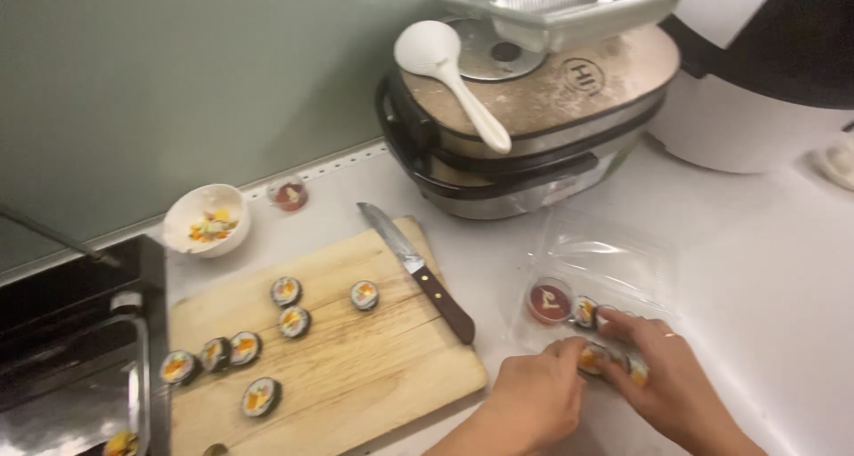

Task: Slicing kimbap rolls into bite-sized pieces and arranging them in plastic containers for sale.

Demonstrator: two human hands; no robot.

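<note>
Lower right of frame: left hand (534, 398) and right hand (663, 376), fingers narrowed, grip rice roll slices (592, 358) inside clear plastic container (614, 260) on counter (765, 269), beside red sauce cup (549, 301).

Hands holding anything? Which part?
Left hand and right hand both pinch sushi roll slices by their sides, in the clear plastic container. Exact finger contact unclear.

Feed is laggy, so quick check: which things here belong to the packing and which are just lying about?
In use: left hand, right hand, clear container, rolls in it, sauce cup, cut rolls on the board.

Lying about: knife, bowl, rice cooker, rice paddle, small red cup.
</note>
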